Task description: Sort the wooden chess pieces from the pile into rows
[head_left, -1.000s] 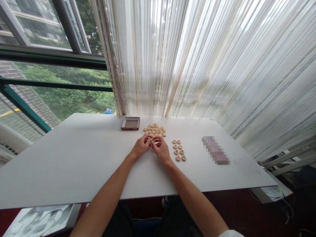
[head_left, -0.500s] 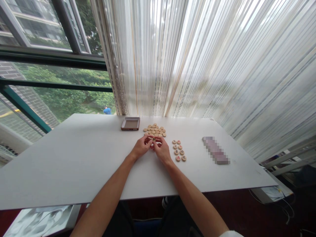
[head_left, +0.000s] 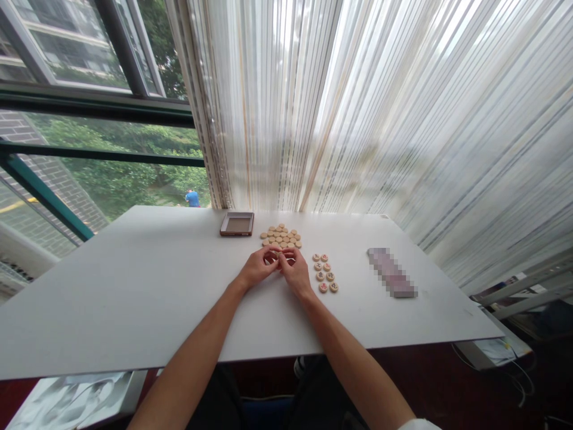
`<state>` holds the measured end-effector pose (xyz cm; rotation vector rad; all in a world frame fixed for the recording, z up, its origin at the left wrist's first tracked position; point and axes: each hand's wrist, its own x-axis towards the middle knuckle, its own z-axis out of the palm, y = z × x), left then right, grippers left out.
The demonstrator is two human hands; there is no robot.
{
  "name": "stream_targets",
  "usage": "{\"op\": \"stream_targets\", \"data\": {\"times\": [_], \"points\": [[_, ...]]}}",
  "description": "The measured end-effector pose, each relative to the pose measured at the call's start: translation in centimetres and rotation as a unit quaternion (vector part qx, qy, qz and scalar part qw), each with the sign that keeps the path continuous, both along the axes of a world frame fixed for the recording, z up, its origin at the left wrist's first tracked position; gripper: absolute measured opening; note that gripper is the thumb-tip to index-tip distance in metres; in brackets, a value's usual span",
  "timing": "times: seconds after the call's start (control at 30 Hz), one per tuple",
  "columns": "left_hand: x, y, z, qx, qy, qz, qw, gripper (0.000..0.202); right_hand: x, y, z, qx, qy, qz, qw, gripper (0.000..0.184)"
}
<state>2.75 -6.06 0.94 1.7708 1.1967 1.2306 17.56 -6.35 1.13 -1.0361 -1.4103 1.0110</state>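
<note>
Daylight from far side, through sheer curtain [head_left: 358, 113] and window [head_left: 120, 134]; curtain's upper parts near blown out. Table [head_left: 147, 292] evenly lit, shadows soft. Floor [head_left: 416, 382] dim, lower right darkest. Wide-angle stretch toward edges. Right-hand folds smeary. Marks on small discs [head_left: 330, 276] barely legible; flat item [head_left: 391, 272] pixelated.

Directly left of the hands [head_left: 257, 266], the table [head_left: 156, 286] lies open; plain discs [head_left: 285, 240] crowd just beyond, lettered discs [head_left: 320, 276] (two columns) obstruct the right.

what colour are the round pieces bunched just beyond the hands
The bunched pieces are plain pale tan on top, seen best in the head view.
</note>
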Motion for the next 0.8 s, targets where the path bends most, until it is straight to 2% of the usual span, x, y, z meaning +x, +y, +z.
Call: {"op": "stream_targets", "data": {"times": [0.43, 0.8], "points": [[0.00, -0.20, 0.20, -0.003, 0.011, -0.019, 1.000, 0.033, 0.08, 0.10, 0.25, -0.001, 0.021, -0.001, 1.000, 0.021], [0.03, -0.08, -0.02, 0.000, 0.002, 0.008, 1.000, 0.034, -0.03, -0.19, 0.25, 0.020, -0.009, 0.002, 1.000, 0.018]]}}
